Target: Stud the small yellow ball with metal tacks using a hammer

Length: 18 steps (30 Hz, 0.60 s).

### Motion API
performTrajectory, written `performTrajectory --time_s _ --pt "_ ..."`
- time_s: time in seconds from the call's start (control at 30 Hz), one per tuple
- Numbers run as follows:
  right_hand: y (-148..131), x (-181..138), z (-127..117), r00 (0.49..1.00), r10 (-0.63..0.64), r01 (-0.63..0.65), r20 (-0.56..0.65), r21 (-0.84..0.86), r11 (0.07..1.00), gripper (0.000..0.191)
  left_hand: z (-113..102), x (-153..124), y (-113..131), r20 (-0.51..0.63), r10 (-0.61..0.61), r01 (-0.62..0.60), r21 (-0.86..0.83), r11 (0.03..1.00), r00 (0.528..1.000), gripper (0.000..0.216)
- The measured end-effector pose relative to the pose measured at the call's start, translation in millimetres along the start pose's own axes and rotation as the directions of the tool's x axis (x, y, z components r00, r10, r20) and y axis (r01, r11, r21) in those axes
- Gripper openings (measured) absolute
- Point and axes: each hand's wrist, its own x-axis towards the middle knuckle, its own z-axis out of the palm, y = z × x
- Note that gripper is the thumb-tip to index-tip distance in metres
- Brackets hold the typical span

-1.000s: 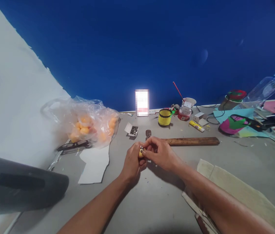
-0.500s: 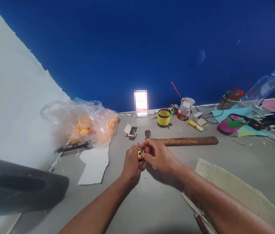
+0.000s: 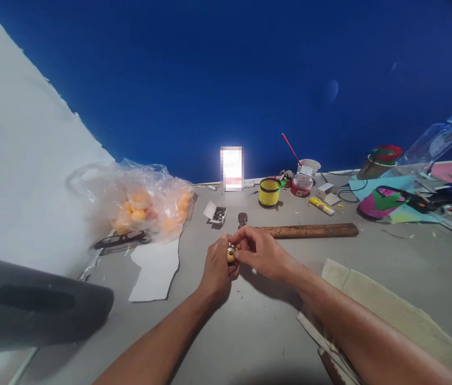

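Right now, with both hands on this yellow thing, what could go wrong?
The small yellow object might slip from the left hand while the right hand touches it. The open box beyond could spill its small metal pieces if knocked. The hammer lies near the right hand and might get bumped.

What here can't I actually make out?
In the head view:
Small yellow object: partly covered by the left hand and right hand.
Hammer: handle's head end hidden behind the right hand.
Metal bits in the white box: too small to identify.
Bright panel: pixelated.
Dark cylinder: cut off by left edge.
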Motion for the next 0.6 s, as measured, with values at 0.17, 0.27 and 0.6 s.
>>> performTrajectory --time_s 0.17,0.27,0.6 --pt "-2.2 -0.6 -0.1 1.000 0.005 -0.005 0.008 -0.015 1.000 0.017 1.2 -1.6 -0.3 -0.019 0.023 -0.023 0.019 1.000 1.000 0.050" --pt "-1.6 -0.9 0.3 1.000 -0.006 0.006 0.009 -0.017 1.000 0.018 1.6 -1.7 -1.2 -0.050 0.033 -0.032 0.024 0.999 0.998 0.052" --pt "2.1 -1.9 9.0 0.998 -0.034 0.028 -0.049 -0.121 0.992 0.020 -2.8 2.2 -5.6 -0.043 0.064 -0.063 0.034 0.997 0.997 0.063"
